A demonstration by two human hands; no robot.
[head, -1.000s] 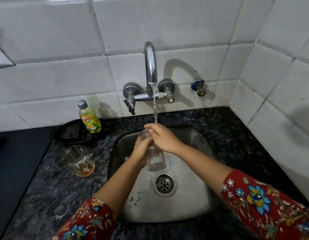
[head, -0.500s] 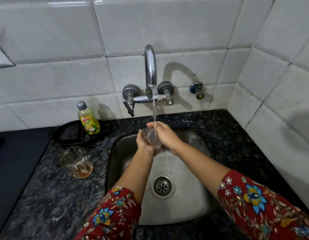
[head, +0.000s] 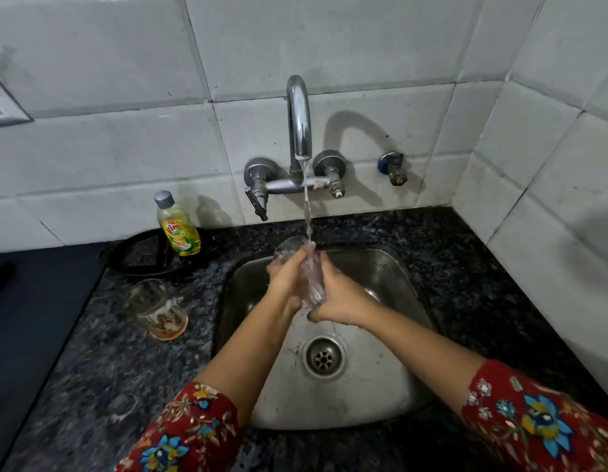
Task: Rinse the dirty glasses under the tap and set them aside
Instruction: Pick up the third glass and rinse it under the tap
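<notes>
A clear drinking glass [head: 311,277] is held upright over the steel sink [head: 391,379], its mouth tilted slightly towards the wall. Water from the chrome tap [head: 298,120] runs onto its rim and down its side. My left hand [head: 285,281] wraps the glass from the left and my right hand [head: 340,298] grips it from the right and below. A second glass [head: 152,308], dirty with brown dregs in the bottom, stands on the dark granite counter [head: 101,376] left of the sink.
A yellow dish-soap bottle [head: 177,226] stands on a black round plate [head: 139,257] at the back left. A small wall valve [head: 393,167] sits right of the tap. White tiled walls close the back and right; the drain [head: 324,357] lies below my hands.
The glass was turned from hanging down in the sink to upright between both hands, under the stream. My right hand slid from its top to its lower side.
</notes>
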